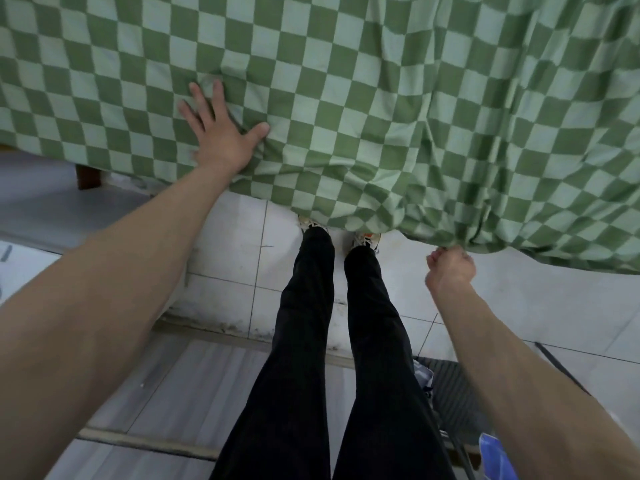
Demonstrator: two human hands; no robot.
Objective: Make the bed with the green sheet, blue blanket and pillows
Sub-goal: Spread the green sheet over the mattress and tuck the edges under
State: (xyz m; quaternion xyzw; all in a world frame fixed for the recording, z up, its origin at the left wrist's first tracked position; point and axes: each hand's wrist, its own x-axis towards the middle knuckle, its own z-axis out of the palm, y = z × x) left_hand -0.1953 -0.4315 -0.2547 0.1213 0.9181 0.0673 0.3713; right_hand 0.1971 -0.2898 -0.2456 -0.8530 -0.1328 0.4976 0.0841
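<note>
Green sheet [346, 81] covers the bed top beyond both hands and spills over the near edge, hem bunched low toward the floor by the right hand. Thin woven cloth by the look of it: light, limp, creases freely, likely slides on whatever lies beneath. It would not hold a shape; best taken at the hem or a corner and drawn taut, with a flat palm to pin or smooth.

Left hand [221, 133] lies flat on the sheet near the bed edge, fingers spread and straight, pressing; small wrinkles fan out past the thumb. Right hand [450, 266] is fisted around the hanging hem, pinching a gathered fold just above its knuckles.

Hidden: mattress and frame sit under the cloth; only a dark wooden leg [88, 176] shows, below and left of the left hand. Far bed edges are cut off. No pillows in view. A blue patterned scrap [495, 455] far below the right hand, cut by the frame edge, cannot be identified as the blanket.
</note>
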